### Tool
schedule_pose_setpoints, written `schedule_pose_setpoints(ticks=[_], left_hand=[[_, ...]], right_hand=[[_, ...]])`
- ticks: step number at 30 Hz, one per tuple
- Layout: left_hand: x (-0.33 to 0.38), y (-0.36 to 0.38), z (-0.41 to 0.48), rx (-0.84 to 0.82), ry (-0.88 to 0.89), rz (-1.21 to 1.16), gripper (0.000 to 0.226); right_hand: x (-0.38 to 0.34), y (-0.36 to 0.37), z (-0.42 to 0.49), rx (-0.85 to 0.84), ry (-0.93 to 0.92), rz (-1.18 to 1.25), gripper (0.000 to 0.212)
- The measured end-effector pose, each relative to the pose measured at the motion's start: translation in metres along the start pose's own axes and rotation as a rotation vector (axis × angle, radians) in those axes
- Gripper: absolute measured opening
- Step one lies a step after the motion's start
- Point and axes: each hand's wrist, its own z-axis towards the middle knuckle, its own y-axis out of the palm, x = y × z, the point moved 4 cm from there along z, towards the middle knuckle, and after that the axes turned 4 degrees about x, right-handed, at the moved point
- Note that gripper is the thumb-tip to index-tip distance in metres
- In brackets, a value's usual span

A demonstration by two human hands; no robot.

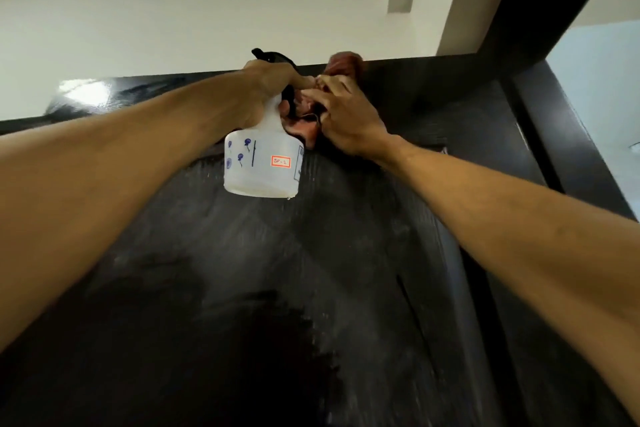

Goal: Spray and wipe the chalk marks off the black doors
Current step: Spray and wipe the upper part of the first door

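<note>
White walls and ceiling are framing the black door (214, 288), whose top we are reaching. Chalk marks (363, 225) are hazing its face grey. Spray bottle (263, 166): our left hand (266, 90) is gripping its neck, fingers curled round it; we are unable to read the liquid level through the translucent body. Reddish cloth (346, 62): our right hand (349, 125) is clutching it, bunched against the door's upper edge. We are judging this the wiping step; next we are needing firm downward strokes through the haze.
</note>
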Motion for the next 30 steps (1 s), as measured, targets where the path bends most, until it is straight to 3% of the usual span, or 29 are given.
schedule_pose_setpoints(ticks=[2, 5, 6, 9, 11, 13, 16, 17, 21, 22, 24, 27, 28, 30], left_hand=[[-0.007, -0.025, 0.003, 0.014, -0.004, 0.032, 0.02], [-0.021, -0.064, 0.008, 0.008, -0.036, 0.081, 0.02], [-0.025, -0.077, 0.01, 0.008, -0.039, 0.096, 0.021], [-0.032, -0.104, 0.014, 0.016, -0.029, 0.085, 0.021], [-0.034, -0.117, 0.017, 0.047, -0.006, 0.057, 0.023], [-0.037, -0.125, 0.019, 0.038, 0.009, 0.052, 0.02], [-0.044, -0.132, 0.018, -0.001, -0.01, 0.033, 0.019], [-0.044, -0.13, 0.015, -0.007, -0.016, 0.039, 0.02], [-0.034, -0.111, 0.004, -0.023, -0.012, 0.014, 0.019], [-0.032, -0.103, 0.001, -0.034, -0.015, 0.002, 0.02], [-0.03, -0.087, -0.005, -0.065, -0.034, -0.004, 0.022], [-0.029, -0.059, -0.017, -0.091, -0.056, -0.018, 0.022], [-0.027, -0.049, -0.022, -0.097, -0.059, -0.027, 0.022], [-0.023, -0.028, -0.029, -0.116, -0.064, -0.031, 0.022]], right_hand=[[-0.002, -0.003, 0.016, -0.013, 0.052, -0.003, 0.059], [0.026, -0.017, 0.026, 0.105, 0.45, -0.084, 0.057], [0.014, -0.013, 0.028, 0.085, 0.456, -0.11, 0.059], [-0.073, 0.021, 0.042, -0.055, 0.063, -0.014, 0.057], [-0.111, 0.04, 0.046, -0.106, -0.072, 0.02, 0.057], [-0.104, 0.037, 0.053, -0.054, 0.002, -0.006, 0.059], [-0.053, 0.019, 0.046, 0.074, 0.328, -0.056, 0.06], [-0.053, 0.018, 0.037, 0.084, 0.355, -0.075, 0.061], [-0.099, 0.033, -0.007, 0.008, -0.057, -0.063, 0.06], [-0.091, 0.03, -0.013, -0.006, -0.09, -0.076, 0.059], [-0.048, 0.01, -0.02, 0.037, 0.063, -0.079, 0.058], [0.024, -0.023, -0.045, 0.19, 0.438, -0.117, 0.057], [0.025, -0.026, -0.052, 0.195, 0.429, -0.151, 0.059], [0.009, -0.02, -0.06, 0.102, 0.236, -0.131, 0.064]])
